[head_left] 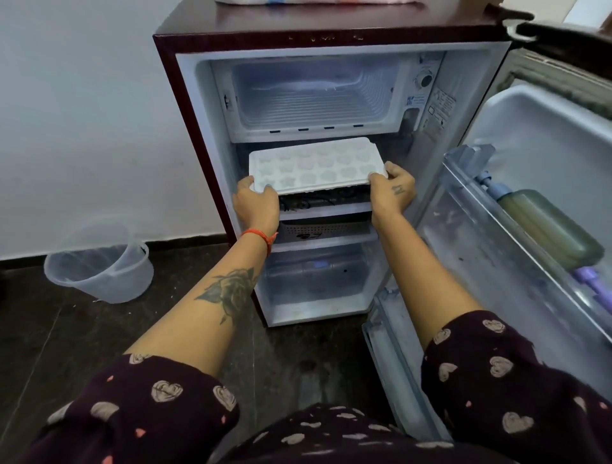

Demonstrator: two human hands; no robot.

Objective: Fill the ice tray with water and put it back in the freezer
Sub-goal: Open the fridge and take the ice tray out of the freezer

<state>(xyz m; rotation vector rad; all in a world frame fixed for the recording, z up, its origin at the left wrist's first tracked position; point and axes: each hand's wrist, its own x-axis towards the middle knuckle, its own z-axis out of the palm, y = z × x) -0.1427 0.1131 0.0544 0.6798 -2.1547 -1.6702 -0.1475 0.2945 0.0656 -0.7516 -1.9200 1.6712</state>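
- The fingers of both hands, left [256, 202] and right [392, 190], curl under the ice tray [316, 165] and are hidden beneath its rim.
- Whether the tray's cups hold water cannot be told; they are pale and blurred.
- The shelf under the tray is mostly covered by it.
- The fridge door [543, 185] is cut off by the right edge.
- Labels beside the thermostat dial [425, 80] are too small to read.
- The cloth [314, 2] on top of the fridge is cut off by the top edge.
- The bottles [549, 228] in the door rack are blurred.
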